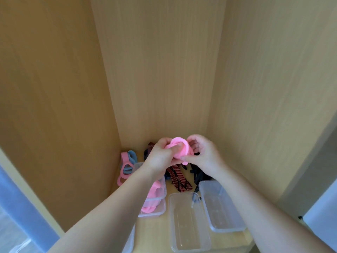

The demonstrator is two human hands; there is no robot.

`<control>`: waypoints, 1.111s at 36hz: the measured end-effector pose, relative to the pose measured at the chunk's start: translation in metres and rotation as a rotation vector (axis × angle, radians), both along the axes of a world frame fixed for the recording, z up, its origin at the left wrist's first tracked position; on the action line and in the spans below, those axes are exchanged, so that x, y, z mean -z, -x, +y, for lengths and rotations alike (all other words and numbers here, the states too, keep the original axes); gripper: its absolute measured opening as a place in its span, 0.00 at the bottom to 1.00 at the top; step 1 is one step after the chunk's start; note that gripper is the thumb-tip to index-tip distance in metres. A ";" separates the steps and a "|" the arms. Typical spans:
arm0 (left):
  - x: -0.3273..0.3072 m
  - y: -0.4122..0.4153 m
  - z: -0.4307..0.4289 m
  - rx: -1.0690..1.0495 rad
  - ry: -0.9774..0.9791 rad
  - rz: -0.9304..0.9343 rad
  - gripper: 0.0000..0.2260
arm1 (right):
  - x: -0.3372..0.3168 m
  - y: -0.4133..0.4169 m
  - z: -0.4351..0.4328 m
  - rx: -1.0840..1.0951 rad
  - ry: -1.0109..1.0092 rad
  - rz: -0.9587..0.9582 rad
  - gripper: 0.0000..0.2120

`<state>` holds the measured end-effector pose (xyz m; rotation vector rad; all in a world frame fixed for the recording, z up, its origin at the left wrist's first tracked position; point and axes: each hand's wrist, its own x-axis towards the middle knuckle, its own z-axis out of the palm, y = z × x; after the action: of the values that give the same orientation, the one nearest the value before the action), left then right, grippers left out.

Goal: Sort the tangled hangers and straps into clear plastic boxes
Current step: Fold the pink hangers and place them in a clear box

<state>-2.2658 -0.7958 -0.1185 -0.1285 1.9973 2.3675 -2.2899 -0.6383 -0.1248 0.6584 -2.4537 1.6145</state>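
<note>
Over the cupboard floor [155,227], my left hand [158,157] and right hand [204,154] both curl round a pink strap [177,143]; beneath, what look like more pink straps [152,196] lie in the leftmost clear box [153,214], dark straps [199,175] behind.

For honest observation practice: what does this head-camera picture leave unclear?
Head view:
- Pink-filled clear plastic box: contents partly behind left forearm.
- Tangled black straps: extent hidden by right hand.
- Small dark item in middle clear box: too small to identify.
- Pink fabric loop: left hand covers part.
</note>
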 end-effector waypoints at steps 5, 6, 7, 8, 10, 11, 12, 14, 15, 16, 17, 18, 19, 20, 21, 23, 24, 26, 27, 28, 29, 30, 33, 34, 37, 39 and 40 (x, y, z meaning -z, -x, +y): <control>0.000 -0.003 -0.012 0.199 0.117 0.012 0.31 | 0.002 -0.002 0.003 0.034 -0.029 0.042 0.21; 0.002 -0.004 -0.013 0.191 0.187 0.031 0.31 | 0.002 -0.003 0.003 0.031 -0.035 0.044 0.22; 0.003 -0.004 -0.015 0.187 0.233 0.049 0.30 | 0.002 -0.004 0.004 0.022 -0.029 0.038 0.22; 0.003 -0.006 -0.016 0.182 0.256 0.064 0.26 | 0.001 -0.005 0.004 0.008 -0.011 0.026 0.22; 0.004 -0.008 -0.016 0.166 0.330 0.103 0.19 | 0.000 -0.005 0.007 -0.021 0.016 -0.003 0.21; 0.003 -0.009 -0.016 0.151 0.389 0.134 0.17 | 0.000 -0.006 0.008 -0.026 0.013 -0.013 0.22; 0.002 -0.010 -0.015 0.123 0.449 0.165 0.16 | -0.002 -0.007 0.008 -0.023 0.001 -0.017 0.22; 0.002 -0.014 -0.010 0.043 0.542 0.214 0.13 | -0.004 -0.009 0.005 -0.009 -0.025 -0.001 0.21; 0.003 -0.014 -0.007 0.002 0.566 0.228 0.12 | -0.005 -0.009 0.003 0.001 -0.033 0.013 0.21; 0.006 -0.014 -0.005 -0.033 0.581 0.237 0.11 | -0.006 -0.010 0.002 0.012 -0.038 0.028 0.21; 0.008 -0.014 -0.003 -0.070 0.595 0.248 0.10 | -0.006 -0.010 0.002 0.023 -0.040 0.042 0.21; 0.009 -0.013 -0.002 -0.104 0.609 0.256 0.11 | -0.006 -0.010 0.002 0.029 -0.043 0.052 0.20; 0.009 -0.013 0.000 -0.135 0.618 0.262 0.11 | -0.006 -0.011 0.001 0.032 -0.045 0.063 0.19; 0.009 -0.011 0.001 -0.158 0.621 0.253 0.12 | -0.005 -0.012 0.000 0.035 -0.048 0.077 0.19; 0.010 -0.010 0.003 -0.179 0.600 0.238 0.12 | -0.003 -0.014 -0.003 0.039 -0.047 0.091 0.19; 0.009 -0.008 0.006 -0.202 0.501 0.196 0.10 | 0.003 -0.020 -0.010 0.045 -0.045 0.112 0.19; 0.009 -0.007 0.007 -0.208 0.444 0.164 0.09 | 0.006 -0.023 -0.012 0.053 -0.052 0.128 0.18; 0.008 -0.006 0.007 -0.168 0.297 0.088 0.12 | 0.014 -0.025 -0.012 0.082 -0.084 0.172 0.17; 0.008 -0.006 0.007 -0.117 0.216 0.066 0.14 | 0.018 -0.026 -0.010 0.088 -0.097 0.205 0.17; 0.007 -0.009 0.007 -0.065 0.153 0.057 0.16 | 0.021 -0.026 -0.007 0.088 -0.107 0.247 0.16; 0.006 -0.012 0.007 -0.020 0.106 0.060 0.18 | 0.023 -0.026 -0.004 0.088 -0.111 0.293 0.16; 0.006 -0.014 0.006 0.019 0.071 0.069 0.19 | 0.025 -0.025 -0.003 0.094 -0.112 0.338 0.16; 0.006 -0.016 0.000 0.220 -0.031 0.110 0.24 | 0.025 -0.023 0.002 0.102 -0.107 0.391 0.19; 0.006 -0.017 -0.001 0.286 -0.018 0.125 0.22 | 0.024 -0.023 0.003 0.087 -0.106 0.377 0.19; 0.013 -0.015 -0.005 0.178 0.057 0.103 0.26 | 0.026 -0.025 0.005 -0.030 -0.182 0.343 0.17; 0.020 -0.015 -0.007 0.070 0.072 0.086 0.27 | 0.029 -0.027 0.005 -0.096 -0.158 0.306 0.18; 0.022 -0.017 -0.008 0.050 0.110 0.089 0.24 | 0.030 -0.029 0.006 -0.102 -0.076 0.258 0.20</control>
<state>-2.2490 -0.8034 -0.1406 0.0238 2.1435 2.2720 -2.2607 -0.6325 -0.1545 0.9525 -2.3356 1.3744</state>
